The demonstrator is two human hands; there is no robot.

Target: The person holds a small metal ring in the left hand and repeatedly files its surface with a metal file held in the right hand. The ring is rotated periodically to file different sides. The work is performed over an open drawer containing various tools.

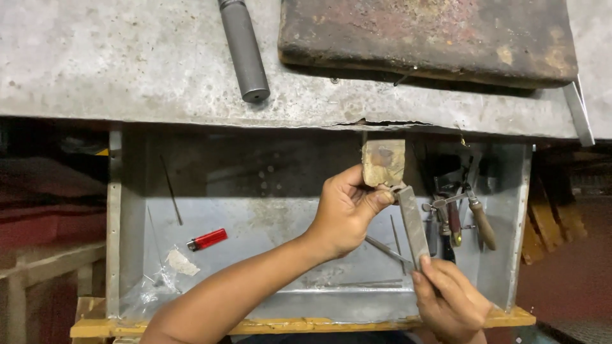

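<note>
My left hand (347, 210) is raised over an open metal drawer and pinches a tiny piece between thumb and fingertips against a small worn wooden peg (383, 162) that juts from the bench edge. The piece is too small to identify. My right hand (449, 299) grips the handle end of a flat metal file (412, 224). The file slants up and to the left, and its tip rests at the fingertips of my left hand beside the peg.
The metal drawer (255, 210) holds a red lighter (207, 239), a crumpled plastic bag (167, 271), thin rods and several hand tools (462, 213) at its right side. On the metal benchtop (115, 64) lie a grey steel mandrel (243, 48) and a dark charred block (427, 38).
</note>
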